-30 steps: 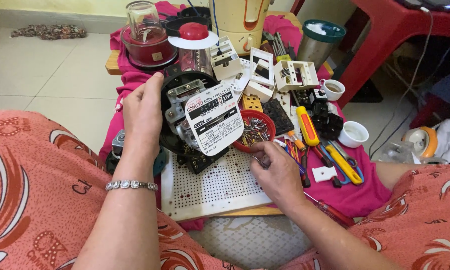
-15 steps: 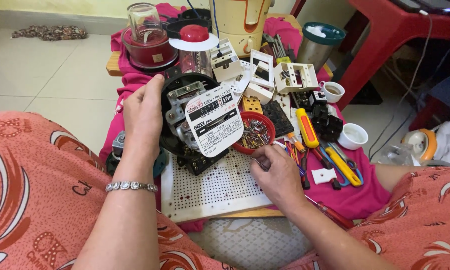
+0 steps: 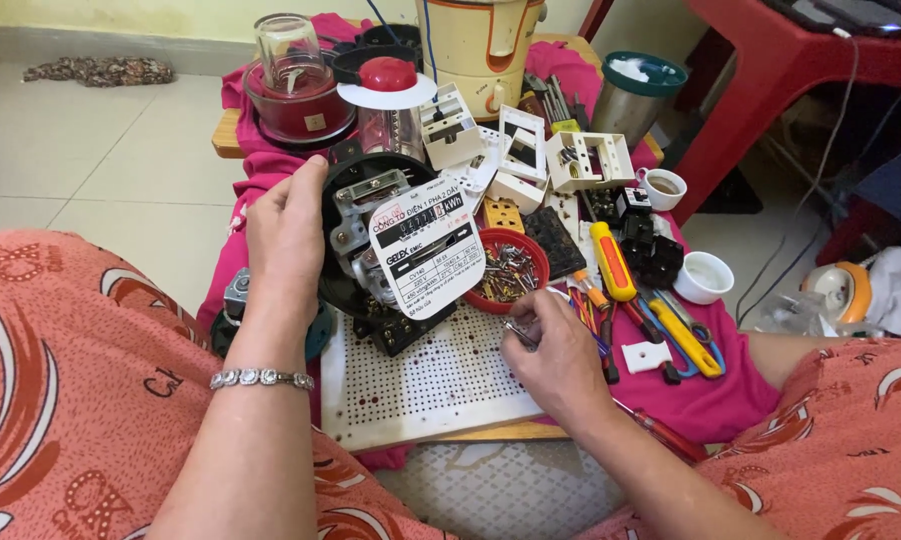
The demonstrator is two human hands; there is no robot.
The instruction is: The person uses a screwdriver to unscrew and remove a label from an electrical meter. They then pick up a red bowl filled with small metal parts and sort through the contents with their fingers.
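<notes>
Centre frame: left hand (image 3: pixel 285 235) grasps the electricity meter (image 3: pixel 390 250); right hand (image 3: pixel 560 355) pinches a small metal part (image 3: pixel 518 333) beside the red bowl (image 3: pixel 507 270).

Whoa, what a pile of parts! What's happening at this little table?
A person sitting on the floor has an opened electric meter propped on a white perforated board. The left hand grips the meter's black round housing from the side and holds it tilted up. The right hand pinches a small metal part, too small to identify, just below a red bowl of screws. Screwdrivers, white switch frames and small cups lie around on the pink cloth.
</notes>
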